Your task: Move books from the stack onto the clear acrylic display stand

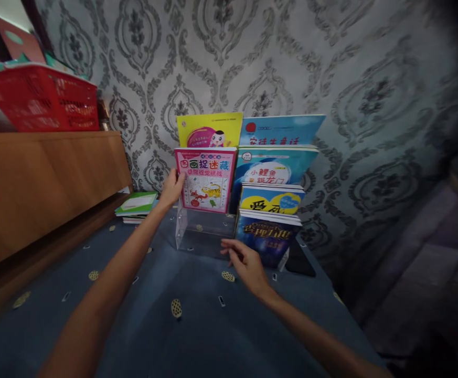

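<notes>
A clear tiered book stand (201, 242) on the blue cloth carries upright picture books. My left hand (171, 190) grips the left edge of a pink picture book (205, 181), its thumb on the cover; the fingers behind are hidden. This book stands in the left column, before a yellow book (209, 126). My right hand (249, 266) is open, fingers loosely bent, by the stand's low front tier. I cannot tell if it touches the panel. Right of it stands a dark blue book (266, 239), with a blue-and-yellow book (272, 199) and blue books (278, 165) in tiers behind.
Several thin books (136, 203) lie stacked left of the stand, beside a wooden cabinet (51, 184). A red basket (40, 97) sits on the cabinet. A flat dark object (300, 260) lies right of the stand. Patterned wallpaper (221, 63) rises close behind.
</notes>
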A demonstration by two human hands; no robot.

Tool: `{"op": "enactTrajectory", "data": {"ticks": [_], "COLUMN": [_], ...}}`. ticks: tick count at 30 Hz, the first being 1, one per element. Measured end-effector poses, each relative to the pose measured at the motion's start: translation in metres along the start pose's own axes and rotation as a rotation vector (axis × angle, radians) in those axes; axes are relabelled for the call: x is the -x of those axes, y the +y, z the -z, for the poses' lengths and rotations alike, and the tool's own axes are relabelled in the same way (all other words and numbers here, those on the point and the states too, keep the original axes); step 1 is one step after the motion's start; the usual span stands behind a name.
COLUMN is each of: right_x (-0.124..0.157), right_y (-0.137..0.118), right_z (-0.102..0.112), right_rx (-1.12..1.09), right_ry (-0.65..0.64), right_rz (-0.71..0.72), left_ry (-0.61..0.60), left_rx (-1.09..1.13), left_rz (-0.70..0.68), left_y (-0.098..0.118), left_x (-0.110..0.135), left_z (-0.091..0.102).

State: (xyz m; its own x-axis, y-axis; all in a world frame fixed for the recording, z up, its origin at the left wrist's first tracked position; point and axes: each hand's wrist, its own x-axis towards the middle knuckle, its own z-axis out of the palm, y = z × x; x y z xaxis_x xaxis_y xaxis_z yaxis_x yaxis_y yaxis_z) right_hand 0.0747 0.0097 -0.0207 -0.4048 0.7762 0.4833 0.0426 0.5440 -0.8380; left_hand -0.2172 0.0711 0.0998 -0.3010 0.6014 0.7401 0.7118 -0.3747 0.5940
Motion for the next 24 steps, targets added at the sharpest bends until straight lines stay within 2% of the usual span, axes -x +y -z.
{"op": "enactTrajectory", "data": {"ticks": [6,12,24], "right_x": [0.018,0.03,0.05], "right_y": [0.025,0.04,0.047], "right_z": [-0.012,-0.02,-0.033], "right_rx": [-0.03,-0.031,-0.044], "right_ry": [0.006,0.002,-0.043], "right_rz": [-0.121,-0.153,-0.248], "left_ry": [0.008,-0.003,0.009], "left_rx": [0.035,0.134,0.198], "left_rz": [-0.009,-0.055,-0.073], "left_y": [-0.001,-0.007,-0.008], "left_x": [0.007,0.012,0.024], "left_z": [-0.002,-0.003,-0.004]}}
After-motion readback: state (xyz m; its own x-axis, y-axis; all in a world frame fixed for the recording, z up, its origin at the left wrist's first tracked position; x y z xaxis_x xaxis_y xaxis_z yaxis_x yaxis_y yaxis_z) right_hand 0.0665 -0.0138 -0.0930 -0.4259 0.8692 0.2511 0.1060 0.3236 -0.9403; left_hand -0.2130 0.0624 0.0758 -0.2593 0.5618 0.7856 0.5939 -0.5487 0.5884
